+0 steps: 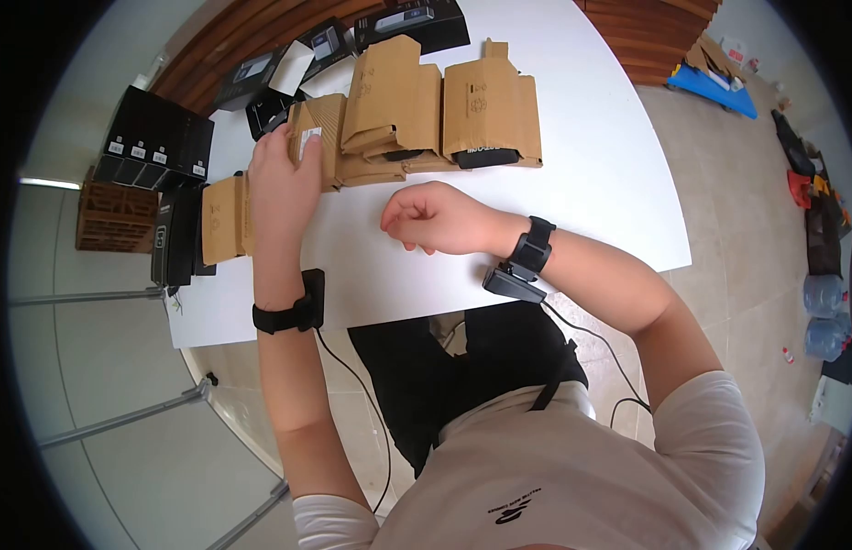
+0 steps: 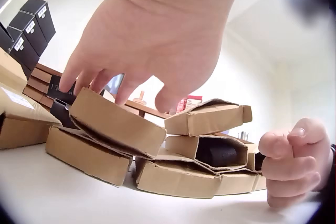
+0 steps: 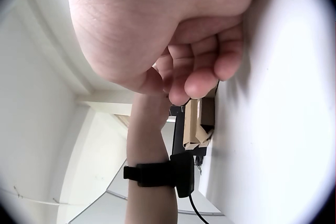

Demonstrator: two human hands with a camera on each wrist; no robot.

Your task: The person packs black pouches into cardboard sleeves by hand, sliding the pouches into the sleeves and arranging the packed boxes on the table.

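Note:
My left hand (image 1: 284, 188) reaches over a flat cardboard box (image 1: 329, 128) with a white label, its fingers by the far left edge and its thumb over the label. In the left wrist view that hand (image 2: 147, 45) hangs spread above the tilted box (image 2: 115, 121), which leans on other cartons; firm contact cannot be made out. My right hand (image 1: 444, 220) lies at the white table (image 1: 371, 275), fingers loosely curled around nothing. The right wrist view shows the same hand (image 3: 163, 35) palm inward, beside the tabletop.
Stacked cardboard boxes (image 1: 384, 92) stand right of the left hand, another open one (image 1: 490, 110) beyond, with a black item inside. Black boxes (image 1: 155, 137) line the left side, and more black boxes (image 1: 412, 27) lie at the back. Cables hang from both wrist cameras.

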